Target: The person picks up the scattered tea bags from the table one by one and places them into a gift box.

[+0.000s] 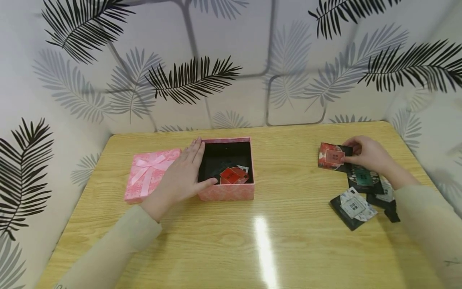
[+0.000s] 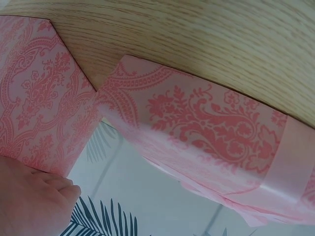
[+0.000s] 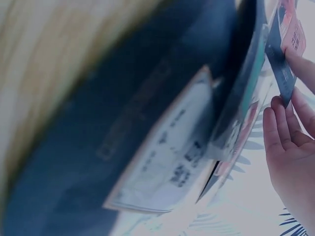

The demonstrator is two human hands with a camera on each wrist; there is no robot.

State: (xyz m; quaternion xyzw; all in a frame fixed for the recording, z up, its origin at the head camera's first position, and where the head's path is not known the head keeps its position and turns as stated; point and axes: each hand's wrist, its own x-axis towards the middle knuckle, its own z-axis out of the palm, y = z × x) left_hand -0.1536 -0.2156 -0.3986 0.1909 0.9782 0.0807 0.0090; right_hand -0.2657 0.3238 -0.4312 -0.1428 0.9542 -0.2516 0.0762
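My left hand (image 1: 182, 170) rests with straight fingers along the left side of an uncovered pink patterned gift box (image 1: 226, 192). Inside the box, which has a black interior, lies a red packet (image 1: 234, 175) with a white-edged piece beside it. At the right, my right hand (image 1: 369, 156) pinches a red-and-black packet (image 1: 330, 156) between thumb and fingers. Just below that hand sit a green-and-black packet (image 1: 364, 179) and a white-and-black packet (image 1: 353, 206). In the right wrist view the thumb and fingers (image 3: 301, 69) grip the packet's edge.
A pink lid (image 1: 153, 172) with a ribbon bow lies left of the box, partly behind my left hand. Another grey-and-black packet (image 1: 386, 194) is partly covered by my right sleeve. The wooden table (image 1: 216, 245) meets a leaf-patterned cloth (image 1: 245, 100) at its back edge.
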